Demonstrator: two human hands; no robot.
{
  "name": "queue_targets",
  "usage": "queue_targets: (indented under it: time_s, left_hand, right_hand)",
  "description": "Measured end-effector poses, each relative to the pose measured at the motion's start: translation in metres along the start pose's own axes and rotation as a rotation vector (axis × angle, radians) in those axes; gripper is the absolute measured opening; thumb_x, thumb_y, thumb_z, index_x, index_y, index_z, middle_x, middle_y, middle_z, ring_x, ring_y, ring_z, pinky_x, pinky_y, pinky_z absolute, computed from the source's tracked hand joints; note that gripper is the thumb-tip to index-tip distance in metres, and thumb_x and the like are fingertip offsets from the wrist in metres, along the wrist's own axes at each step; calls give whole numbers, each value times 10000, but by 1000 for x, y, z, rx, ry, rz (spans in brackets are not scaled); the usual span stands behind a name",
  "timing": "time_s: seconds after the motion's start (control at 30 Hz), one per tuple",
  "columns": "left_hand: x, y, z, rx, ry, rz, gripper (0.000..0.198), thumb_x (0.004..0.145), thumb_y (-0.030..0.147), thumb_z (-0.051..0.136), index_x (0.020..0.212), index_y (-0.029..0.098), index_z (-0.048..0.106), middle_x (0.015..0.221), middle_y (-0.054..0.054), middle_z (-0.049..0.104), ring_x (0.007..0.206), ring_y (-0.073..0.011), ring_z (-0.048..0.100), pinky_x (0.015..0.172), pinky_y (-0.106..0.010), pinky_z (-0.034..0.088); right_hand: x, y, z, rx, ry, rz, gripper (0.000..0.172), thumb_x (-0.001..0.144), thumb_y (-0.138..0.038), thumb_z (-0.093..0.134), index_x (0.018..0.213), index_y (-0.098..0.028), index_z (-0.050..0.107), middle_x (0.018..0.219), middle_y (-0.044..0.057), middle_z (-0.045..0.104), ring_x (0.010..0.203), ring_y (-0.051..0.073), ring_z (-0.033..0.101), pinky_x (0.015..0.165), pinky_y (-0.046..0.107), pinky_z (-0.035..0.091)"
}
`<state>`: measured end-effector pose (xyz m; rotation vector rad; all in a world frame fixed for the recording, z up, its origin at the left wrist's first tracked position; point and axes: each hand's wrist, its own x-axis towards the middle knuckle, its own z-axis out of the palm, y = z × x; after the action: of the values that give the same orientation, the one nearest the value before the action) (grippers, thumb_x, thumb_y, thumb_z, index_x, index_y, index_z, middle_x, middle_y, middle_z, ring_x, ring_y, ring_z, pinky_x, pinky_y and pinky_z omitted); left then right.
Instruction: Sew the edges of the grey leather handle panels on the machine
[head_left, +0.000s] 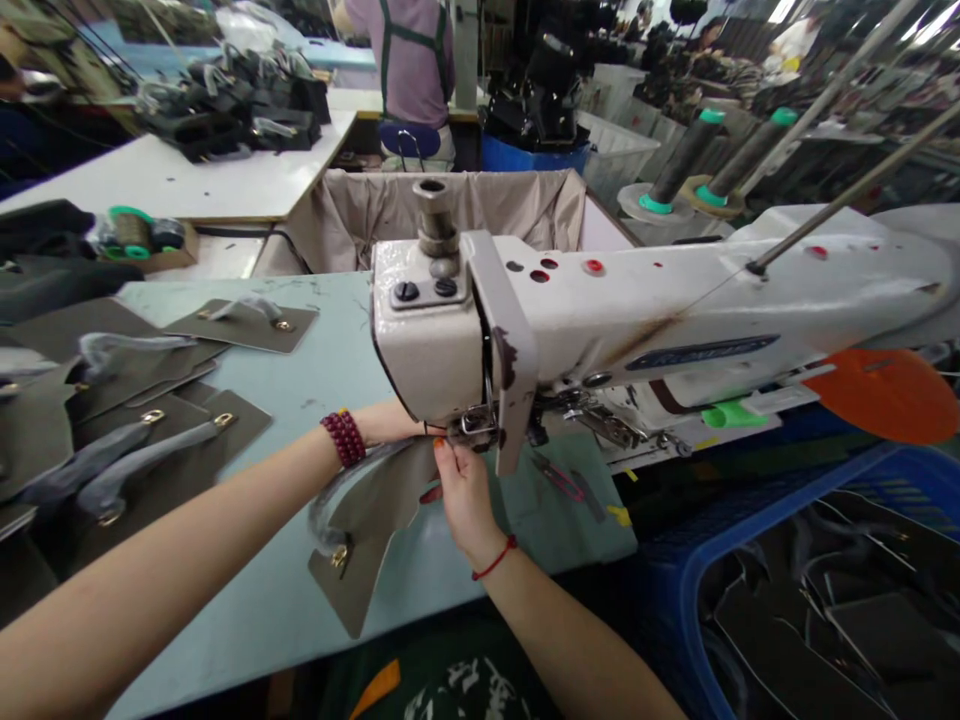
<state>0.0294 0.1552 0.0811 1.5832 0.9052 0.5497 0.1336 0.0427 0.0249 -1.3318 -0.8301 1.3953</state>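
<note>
"While the left hand (391,419) is partly hidden by the sewing machine (427,350), what is its grip doing?"

"I can't tell. The right hand (463,492) has its grip clamped on the edge of the grey panel (375,530), near the needle area."

"And where's that panel?"

"On the pale worktop (330,330), between the 2 forearms, its wrapped handle (321,525) on the left. More panels (142,385) overlap further left; a blue basket (694,590) stands right."
</note>
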Motion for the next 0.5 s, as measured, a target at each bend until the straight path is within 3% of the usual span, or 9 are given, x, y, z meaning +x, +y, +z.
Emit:
queue_targets:
  time_s: [0.1, 0.2, 0.33, 0.5]
  left_hand:
    - [-6, -7, 6, -12, -29, -24, 301, 583, 425, 752, 791, 207, 747, 844, -36, 750, 932, -275, 658, 936, -392, 490]
    - [-15, -14, 18, -48, 45, -52, 364, 645, 424, 728, 902, 166, 734, 972, -67, 740, 1005, -281, 633, 998, -422, 439]
    - [-33, -13, 48, -225, 175, -82, 396, 755, 383, 668, 1076, 151, 676, 1097, -79, 707, 1069, -264, 611, 989, -410, 447]
    - [-43, -6, 76, -418, 332, -139, 362, 789, 347, 641, 1094, 151, 658, 1078, -79, 707, 1025, -250, 629, 962, -410, 466]
  right_hand:
    - [0, 4, -4, -57, 8, -28, 398, 847, -511, 454, 625, -186, 387, 582, -31, 374, 512, 87, 409, 425, 174, 382]
    - [1, 6, -16, -105, -10, -39, 409, 844, -500, 470, 604, -181, 381, 565, -35, 355, 514, 80, 375, 428, 167, 315]
    - [6, -7, -43, -111, -182, 13, 397, 822, -511, 512, 633, -161, 497, 544, -31, 425, 504, 85, 386, 445, 181, 303]
    - [15, -35, -71, -241, -317, -39, 412, 773, -528, 595, 613, -150, 579, 546, -18, 507, 573, 116, 476, 499, 191, 339]
